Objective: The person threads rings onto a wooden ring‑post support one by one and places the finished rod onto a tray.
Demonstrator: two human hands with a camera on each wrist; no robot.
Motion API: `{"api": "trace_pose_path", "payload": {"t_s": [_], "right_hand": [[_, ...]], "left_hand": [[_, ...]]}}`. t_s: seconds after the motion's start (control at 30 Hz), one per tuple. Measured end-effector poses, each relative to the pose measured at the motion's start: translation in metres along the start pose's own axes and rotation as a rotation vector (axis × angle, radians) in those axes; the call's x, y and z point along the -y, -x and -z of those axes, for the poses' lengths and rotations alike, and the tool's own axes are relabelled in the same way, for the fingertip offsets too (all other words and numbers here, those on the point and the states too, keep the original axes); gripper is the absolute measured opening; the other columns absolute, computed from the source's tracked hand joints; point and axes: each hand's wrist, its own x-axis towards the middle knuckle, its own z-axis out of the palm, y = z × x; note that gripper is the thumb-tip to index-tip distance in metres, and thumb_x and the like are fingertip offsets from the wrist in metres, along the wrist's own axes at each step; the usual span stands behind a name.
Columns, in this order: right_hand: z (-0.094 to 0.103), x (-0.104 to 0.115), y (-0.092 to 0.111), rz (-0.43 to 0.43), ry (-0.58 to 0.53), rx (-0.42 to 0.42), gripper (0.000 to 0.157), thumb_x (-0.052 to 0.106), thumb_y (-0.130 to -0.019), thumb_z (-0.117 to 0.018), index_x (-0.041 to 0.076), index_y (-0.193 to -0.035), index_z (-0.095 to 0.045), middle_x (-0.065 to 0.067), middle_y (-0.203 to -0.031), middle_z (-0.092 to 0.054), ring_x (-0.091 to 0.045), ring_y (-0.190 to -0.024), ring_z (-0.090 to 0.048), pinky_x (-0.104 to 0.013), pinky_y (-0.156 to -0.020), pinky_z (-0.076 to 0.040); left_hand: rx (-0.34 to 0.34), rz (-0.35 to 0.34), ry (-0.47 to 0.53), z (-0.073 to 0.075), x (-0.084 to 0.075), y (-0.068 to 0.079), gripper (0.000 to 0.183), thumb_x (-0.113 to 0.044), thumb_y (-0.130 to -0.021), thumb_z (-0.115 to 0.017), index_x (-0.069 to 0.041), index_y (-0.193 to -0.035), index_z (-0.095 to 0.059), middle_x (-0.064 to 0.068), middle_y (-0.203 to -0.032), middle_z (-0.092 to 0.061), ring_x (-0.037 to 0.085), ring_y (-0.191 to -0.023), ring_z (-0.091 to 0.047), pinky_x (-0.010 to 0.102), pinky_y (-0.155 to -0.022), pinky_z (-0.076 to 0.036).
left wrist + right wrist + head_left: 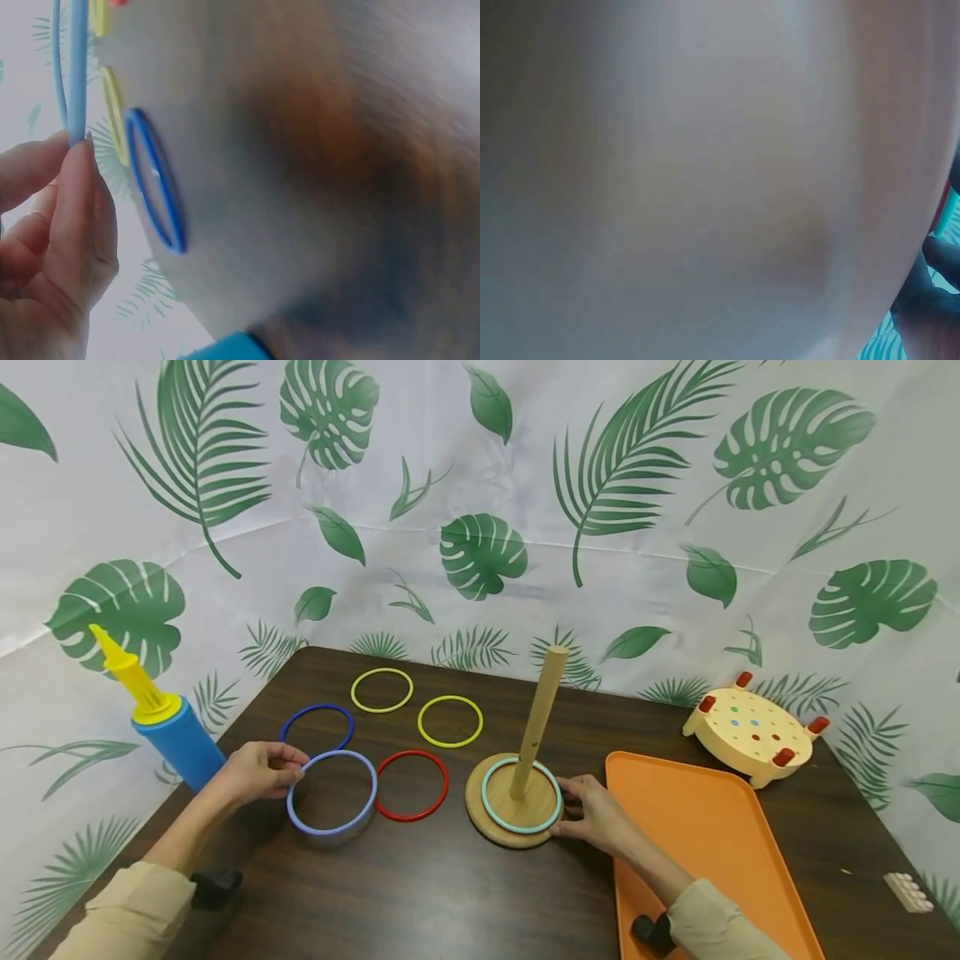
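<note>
My left hand (261, 770) pinches the rim of a light blue ring (332, 832) between thumb and fingers. In the left wrist view, the same ring (78, 67) stands up from the fingertips. At the right edge of a wooden ring stand (480, 810), my right hand (596, 814) grips the round base with curved fingers. A turquoise ring (486, 806) encircles the stand's upright peg (542, 706), low at the base, close to those fingers. The right wrist view is mostly blurred; part of the right hand (922, 307) and a turquoise strip appear at its right edge.
A dark blue ring (318, 706), a red ring (412, 819), a pale yellow ring (382, 670) and a bright yellow ring (450, 697) lie on the table. An orange tray (690, 827), a cream pegboard (750, 727) and a studded block (907, 892) are rightward. A blue-yellow pump (176, 739) stands left.
</note>
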Motion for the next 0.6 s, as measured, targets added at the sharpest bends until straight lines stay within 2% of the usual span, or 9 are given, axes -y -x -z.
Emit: {"api": "trace_pose_path", "payload": {"t_s": [0.2,0.6], "right_hand": [[0.000,0.000,0.000,-0.014,0.008,0.002,0.070,0.009,-0.074,-0.079,-0.011,-0.132,-0.046,-0.022,-0.112,-0.045,-0.035,-0.103,-0.056,-0.032,-0.084,-0.054],[0.000,-0.003,0.002,-0.004,-0.013,0.003,0.070,0.008,-0.074,-0.079,-0.011,-0.132,-0.045,-0.023,-0.113,-0.043,-0.036,-0.104,-0.056,-0.032,-0.085,-0.053]], "left_hand": [[0.011,-0.035,0.090,-0.004,-0.021,-0.001,0.031,-0.003,-0.087,-0.062,0.016,-0.111,-0.056,0.004,-0.082,-0.063,0.006,-0.072,-0.060,0.027,-0.064,-0.057],[0.028,-0.114,0.161,-0.013,-0.055,-0.003,0.033,-0.005,-0.089,-0.062,0.014,-0.115,-0.055,0.011,-0.090,-0.064,0.007,-0.078,-0.061,0.032,-0.071,-0.058]]}}
